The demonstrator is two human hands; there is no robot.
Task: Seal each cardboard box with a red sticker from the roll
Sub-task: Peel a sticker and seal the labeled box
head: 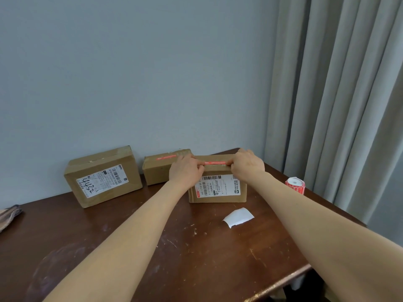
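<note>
Carrying everything, the dark wooden bench (152,247) stands against a wall. A big box (102,177) sits at its left rear. Beside it, a small box (157,171) bears a red strip on top. The front box (218,188) stands just right of that, label facing the camera. The left hand (185,168) has its grip closed, fingers curled, pinching one end of the red sticker (216,163); the right hand (247,163) grips the other end likewise. The sticker lies along the front box's top. The sticker roll (294,185) stands near the bench's right edge, well apart. A white paper scrap (238,216) lies before the front box.
</note>
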